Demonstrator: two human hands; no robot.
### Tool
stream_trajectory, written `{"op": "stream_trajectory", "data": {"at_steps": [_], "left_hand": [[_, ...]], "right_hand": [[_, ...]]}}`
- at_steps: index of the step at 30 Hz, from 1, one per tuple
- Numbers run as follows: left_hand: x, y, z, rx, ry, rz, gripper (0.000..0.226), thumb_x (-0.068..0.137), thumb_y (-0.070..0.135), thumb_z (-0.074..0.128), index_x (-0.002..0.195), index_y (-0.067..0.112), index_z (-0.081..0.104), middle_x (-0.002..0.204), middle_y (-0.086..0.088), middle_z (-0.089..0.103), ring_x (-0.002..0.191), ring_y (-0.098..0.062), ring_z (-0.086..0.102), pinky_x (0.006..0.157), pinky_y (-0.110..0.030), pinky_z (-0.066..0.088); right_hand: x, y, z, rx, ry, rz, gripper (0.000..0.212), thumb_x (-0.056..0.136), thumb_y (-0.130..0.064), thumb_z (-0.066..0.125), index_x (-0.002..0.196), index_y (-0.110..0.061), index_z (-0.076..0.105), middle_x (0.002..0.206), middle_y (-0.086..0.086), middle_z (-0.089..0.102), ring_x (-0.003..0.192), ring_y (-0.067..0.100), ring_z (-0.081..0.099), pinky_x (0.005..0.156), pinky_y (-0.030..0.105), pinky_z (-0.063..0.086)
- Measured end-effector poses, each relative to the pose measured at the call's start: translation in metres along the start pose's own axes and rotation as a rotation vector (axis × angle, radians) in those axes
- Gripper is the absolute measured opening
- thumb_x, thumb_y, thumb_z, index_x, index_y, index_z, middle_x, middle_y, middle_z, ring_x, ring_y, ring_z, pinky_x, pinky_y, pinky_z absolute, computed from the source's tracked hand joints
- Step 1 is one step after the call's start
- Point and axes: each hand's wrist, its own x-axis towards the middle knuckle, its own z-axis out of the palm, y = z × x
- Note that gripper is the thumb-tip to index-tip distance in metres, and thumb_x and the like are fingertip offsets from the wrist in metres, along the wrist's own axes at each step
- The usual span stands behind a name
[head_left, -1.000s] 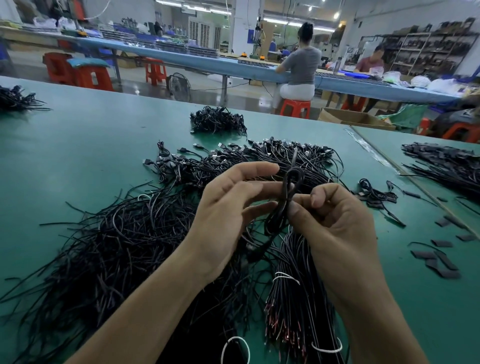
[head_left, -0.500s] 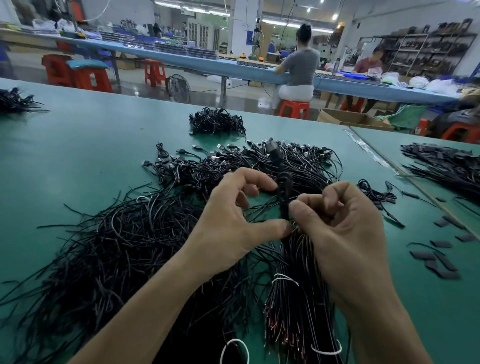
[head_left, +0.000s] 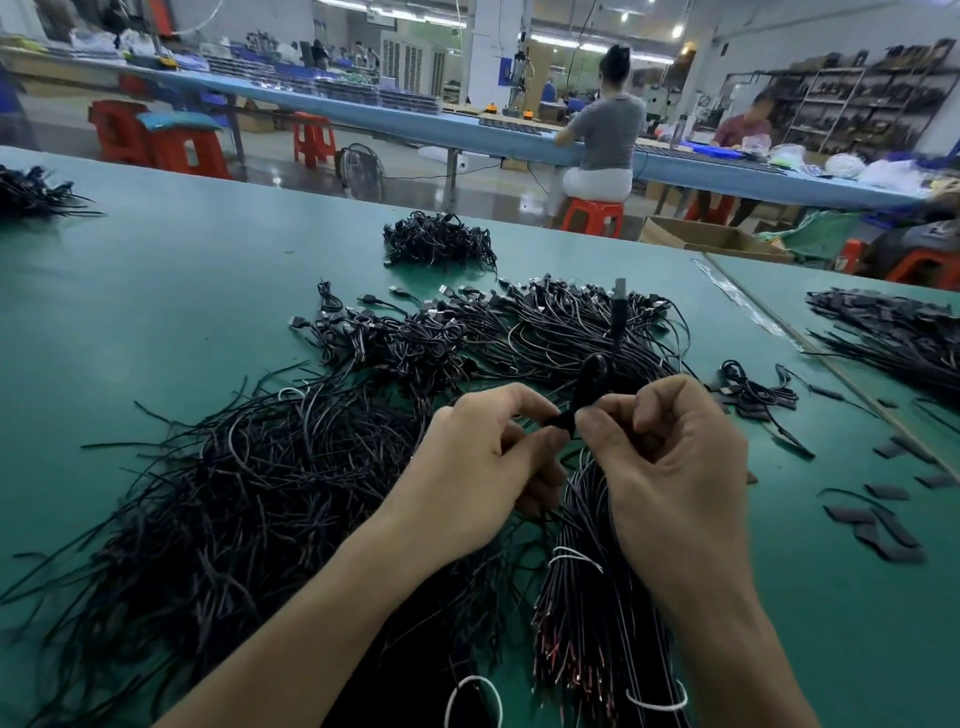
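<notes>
- Far left: small heap of black cables (head_left: 31, 195) on the green table (head_left: 156, 291), well apart from me.
- Near left: big loose pile (head_left: 249, 493) of untied leads. I read this as backlog, so most of the job is left.
- Far middle: clump of coiled leads (head_left: 439, 241). They look finished, and it's a small share against the backlog.
- Left hand (head_left: 478, 467): thumb and forefinger pinch the waist of the folded cable (head_left: 584, 387); my other fingers are curled under.
- Folded cable: up off the table between both hands, above the piles. Short loop stands up, and its USB plug (head_left: 619, 306) pokes up on the far side.
- Right hand (head_left: 670, 457): fingers curled, thumb and forefinger pinch the same waist, just beside my left fingertips.
- Can't tell if a strip is round the waist yet; too dark at the pinch. My guess: folded, tie not closed.
- Under my right wrist: banded bundle (head_left: 587, 623), white ties on it, bare ends toward me. Stock to work through.
- Right of hands: one tied coil (head_left: 748, 387) lies done.
- Near right: black strips (head_left: 878, 525) scattered, plenty unused.
- Far right: another heap (head_left: 893, 332), across the table seam.
</notes>
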Motion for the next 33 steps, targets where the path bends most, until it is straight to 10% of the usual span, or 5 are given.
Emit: {"op": "stream_trajectory", "data": {"at_steps": [7, 11, 16, 26, 33], "left_hand": [[0.002, 0.009, -0.004, -0.472, 0.127, -0.063, 0.029, 0.102, 0.005, 0.042, 0.097, 0.012, 0.069, 0.090, -0.015, 0.076, 0.083, -0.025, 0.073, 0.072, -0.031, 0.060], [0.003, 0.010, -0.012, -0.487, 0.060, -0.031, 0.019, 0.085, 0.036, 0.071, 0.095, 0.020, 0.072, 0.096, -0.013, 0.076, 0.090, -0.029, 0.074, 0.079, -0.032, 0.061], [0.004, 0.006, -0.029, -0.500, -0.029, 0.052, 0.053, 0.075, 0.016, 0.078, 0.124, 0.016, 0.055, 0.108, -0.007, 0.076, 0.097, -0.024, 0.073, 0.081, -0.023, 0.056], [0.001, -0.010, -0.029, 0.528, 0.122, 0.404, 0.032, 0.086, 0.046, 0.066, 0.117, 0.041, 0.062, 0.108, 0.022, 0.056, 0.106, -0.008, 0.053, 0.089, -0.024, 0.045], [-0.008, -0.016, -0.018, 0.566, 0.113, 0.610, 0.018, 0.091, 0.010, 0.064, 0.106, 0.018, 0.067, 0.109, 0.001, 0.055, 0.075, -0.010, 0.058, 0.065, -0.030, 0.057]], "right_hand": [[-0.007, -0.007, 0.006, 0.329, -0.183, 0.108, 0.052, 0.086, 0.014, 0.062, 0.063, -0.031, 0.048, 0.073, -0.002, 0.068, 0.068, 0.003, 0.064, 0.064, 0.015, 0.053], [-0.012, 0.000, 0.020, 0.563, -0.273, 0.260, 0.038, 0.083, 0.002, 0.069, 0.067, -0.024, 0.046, 0.069, -0.001, 0.063, 0.066, 0.005, 0.060, 0.062, 0.017, 0.051], [-0.001, 0.005, 0.024, 0.691, -0.332, 0.426, 0.032, 0.075, -0.011, 0.075, 0.064, -0.025, 0.048, 0.068, -0.001, 0.057, 0.067, 0.008, 0.057, 0.063, 0.020, 0.051], [0.000, 0.024, 0.020, 0.721, -0.221, 0.662, 0.032, 0.074, -0.001, 0.068, 0.075, -0.015, 0.039, 0.063, 0.003, 0.057, 0.058, 0.013, 0.051, 0.054, 0.021, 0.047], [0.003, 0.020, 0.016, 0.750, -0.156, 0.746, 0.032, 0.070, -0.003, 0.071, 0.075, -0.015, 0.042, 0.063, 0.006, 0.061, 0.056, 0.015, 0.059, 0.053, 0.022, 0.051]]}}
